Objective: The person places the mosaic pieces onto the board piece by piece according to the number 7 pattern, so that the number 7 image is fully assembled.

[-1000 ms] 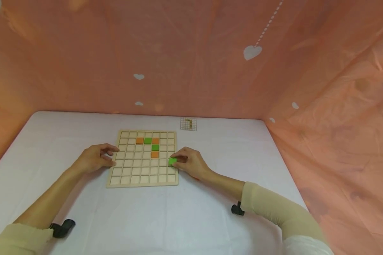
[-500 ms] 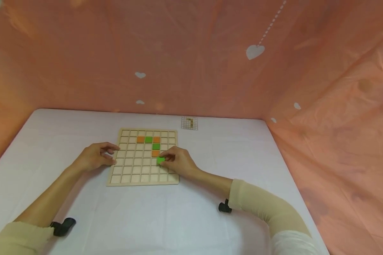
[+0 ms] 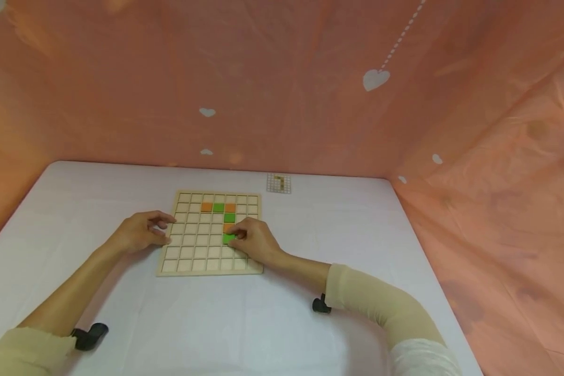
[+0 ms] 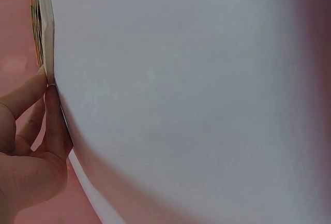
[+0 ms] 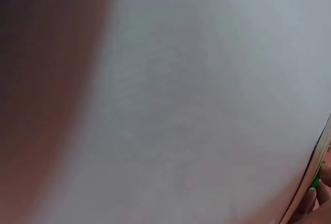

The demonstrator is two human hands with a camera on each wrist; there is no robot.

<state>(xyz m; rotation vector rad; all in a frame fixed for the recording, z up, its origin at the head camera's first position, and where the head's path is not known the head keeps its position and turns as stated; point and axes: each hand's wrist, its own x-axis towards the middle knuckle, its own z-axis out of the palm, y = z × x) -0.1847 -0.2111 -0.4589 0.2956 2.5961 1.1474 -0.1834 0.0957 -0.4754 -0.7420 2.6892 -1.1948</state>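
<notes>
A square wooden grid board (image 3: 195,251) lies on the white table in the head view. Orange and green square tiles fill some of its cells: a short row near the top, then a column running down from the row's right end. My right hand (image 3: 259,241) is over the board's right side and pinches a green tile (image 3: 228,238), which is at the cell just below an orange tile (image 3: 227,228). At the board's left edge rests my left hand (image 3: 142,232), fingers and thumb spread apart. In the left wrist view, fingertips of the left hand (image 4: 33,146) touch the board's edge (image 4: 47,38).
Behind the board, a small card (image 3: 279,183) with a printed grid and coloured squares lies near the table's back edge. The white tabletop (image 3: 207,324) surrounds the board. An orange cloth (image 3: 282,104) with white hearts hangs behind and beside the table.
My right hand has moved left over the board with the green tile, from the right edge to the cell below the lowest orange tile. The left hand has stayed in place.
</notes>
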